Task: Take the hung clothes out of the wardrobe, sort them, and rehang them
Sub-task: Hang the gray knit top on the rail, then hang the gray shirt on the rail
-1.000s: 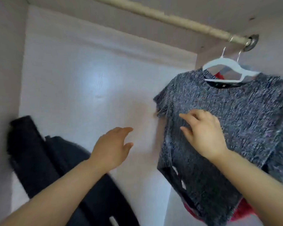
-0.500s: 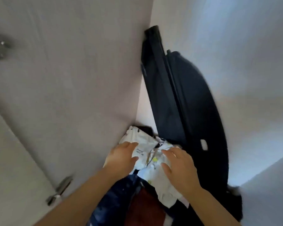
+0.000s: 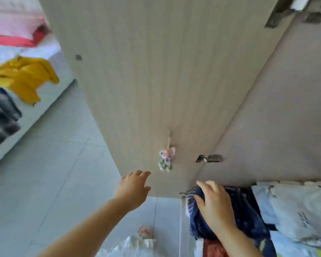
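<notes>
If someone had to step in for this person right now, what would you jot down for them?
Left hand: open, empty, held in the air in front of the wardrobe door.
Right hand: resting on a dark blue garment in the clothes pile inside the wardrobe; whether it grips is unclear.
White garments lie in the same pile, to the right.
A yellow top and a dark grey garment already lie out on the bed at left.
Done: a few clothes are out.
Left: empty the pile, sort it, rehang. No rail or hangers in view.
</notes>
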Available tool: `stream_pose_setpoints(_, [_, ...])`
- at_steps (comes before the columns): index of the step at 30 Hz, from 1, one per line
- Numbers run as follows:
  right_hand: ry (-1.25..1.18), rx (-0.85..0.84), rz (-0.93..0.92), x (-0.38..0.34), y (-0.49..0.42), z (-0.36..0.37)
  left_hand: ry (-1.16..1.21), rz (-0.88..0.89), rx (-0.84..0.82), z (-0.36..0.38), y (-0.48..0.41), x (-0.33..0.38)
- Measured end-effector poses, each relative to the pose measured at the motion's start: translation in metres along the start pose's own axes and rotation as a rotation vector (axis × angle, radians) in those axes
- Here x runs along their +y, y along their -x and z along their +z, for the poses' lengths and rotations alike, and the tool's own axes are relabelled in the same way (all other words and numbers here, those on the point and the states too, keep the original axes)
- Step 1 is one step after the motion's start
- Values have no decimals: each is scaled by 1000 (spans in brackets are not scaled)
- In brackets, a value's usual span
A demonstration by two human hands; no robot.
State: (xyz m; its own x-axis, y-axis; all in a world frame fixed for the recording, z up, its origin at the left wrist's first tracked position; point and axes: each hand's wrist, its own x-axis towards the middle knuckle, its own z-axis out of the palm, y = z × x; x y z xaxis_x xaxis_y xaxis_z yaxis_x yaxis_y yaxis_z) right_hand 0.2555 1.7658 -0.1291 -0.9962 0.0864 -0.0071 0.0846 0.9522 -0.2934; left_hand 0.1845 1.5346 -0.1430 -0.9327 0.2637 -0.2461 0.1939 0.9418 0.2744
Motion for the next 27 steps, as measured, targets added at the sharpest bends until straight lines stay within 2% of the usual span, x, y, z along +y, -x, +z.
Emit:
stream_pose_setpoints(6, [19,-180,-405,-122,-50,52,87,-349,115,-18,58,-117])
stream_pose_setpoints(13, [-5,-268,-761,-287,-88,111,201,-664,221,-36,112,-247])
stream_pose_setpoints(21, [35,-321,-1008,-479,-139,167,265,-896,312,-84,137,-410])
stream_pose_setpoints(27, [49,-369,-1126,-601,-182,198,335,-1028,385,-113,137,-504])
